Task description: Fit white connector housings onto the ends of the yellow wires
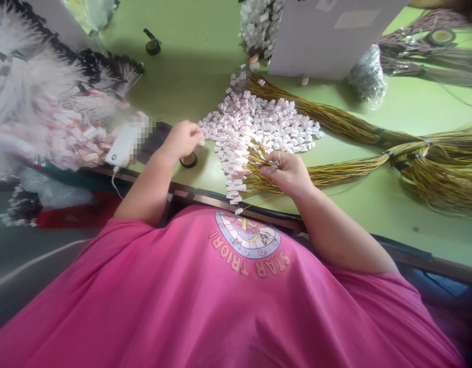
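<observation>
My left hand [183, 139] is closed in a pinch at the left edge of a spread of small white plastic connectors [259, 117]. What its fingertips hold, if anything, is too small to make out. My right hand [289, 174] is closed around the ends of several thin yellow-brown wires [259, 153], whose silvery metal tips show at the fingers. Behind that hand a bundle of the same wires [347, 168] runs off to the right. Some connectors sit in a row on wire ends just left of my right hand.
A roll of black tape [189, 160] lies below my left hand. Left of it are a white device with a cable [124, 145] and heaped white wires [21, 97]. A second wire bundle [335, 117], a grey box [328, 41] and a clear plastic bag [368, 76] stand behind.
</observation>
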`<state>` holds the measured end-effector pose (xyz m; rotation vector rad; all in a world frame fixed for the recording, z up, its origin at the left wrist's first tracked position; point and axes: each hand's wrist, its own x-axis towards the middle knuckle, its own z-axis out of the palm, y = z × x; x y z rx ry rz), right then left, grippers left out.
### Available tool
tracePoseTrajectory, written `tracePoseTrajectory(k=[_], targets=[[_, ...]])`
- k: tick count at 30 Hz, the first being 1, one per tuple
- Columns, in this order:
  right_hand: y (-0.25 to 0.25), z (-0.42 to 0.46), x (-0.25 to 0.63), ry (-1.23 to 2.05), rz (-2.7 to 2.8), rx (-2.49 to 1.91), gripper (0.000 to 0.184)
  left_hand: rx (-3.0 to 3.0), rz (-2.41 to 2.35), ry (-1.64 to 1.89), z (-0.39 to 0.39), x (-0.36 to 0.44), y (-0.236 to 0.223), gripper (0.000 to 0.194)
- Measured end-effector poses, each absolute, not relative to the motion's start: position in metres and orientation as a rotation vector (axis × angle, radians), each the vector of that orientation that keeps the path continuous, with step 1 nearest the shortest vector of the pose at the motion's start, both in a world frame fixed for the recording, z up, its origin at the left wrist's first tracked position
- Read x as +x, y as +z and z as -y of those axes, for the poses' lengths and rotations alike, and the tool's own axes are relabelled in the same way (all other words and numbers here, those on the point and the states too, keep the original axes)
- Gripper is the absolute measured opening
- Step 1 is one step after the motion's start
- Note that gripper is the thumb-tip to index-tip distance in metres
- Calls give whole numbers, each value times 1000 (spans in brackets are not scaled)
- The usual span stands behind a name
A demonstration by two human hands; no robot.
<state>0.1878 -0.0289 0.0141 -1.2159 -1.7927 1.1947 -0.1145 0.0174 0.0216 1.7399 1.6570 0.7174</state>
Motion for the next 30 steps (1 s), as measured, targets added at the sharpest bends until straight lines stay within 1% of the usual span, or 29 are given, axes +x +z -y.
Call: tracePoseTrajectory(k=[2,4,7,10,14,19,26,30], targets=[[17,30,187,1156,1800,-1223,10,1642,-1603,734,-3,-92,33,12],[19,30,186,1161,1801,-1218,10,1517,-1401,724,12,-67,37,15],[21,30,186,1181,1799,-1208,11,1302,-1135,755,28,-34,33,19],[21,31,186,1195,1788,-1209,13,1095,-1032,775,36,-15,26,22],[21,32,186,1122,1807,-1210,19,941,-1023,780,38,-7,23,22],[17,33,186,953,1886,-1249,16,946,-1021,788,38,-6,25,16],[18,33,185,924,1915,-1264,13,1019,-1039,783,38,-9,24,19],[16,34,183,896,1938,-1263,13,1049,-1087,812,39,-3,24,17]])
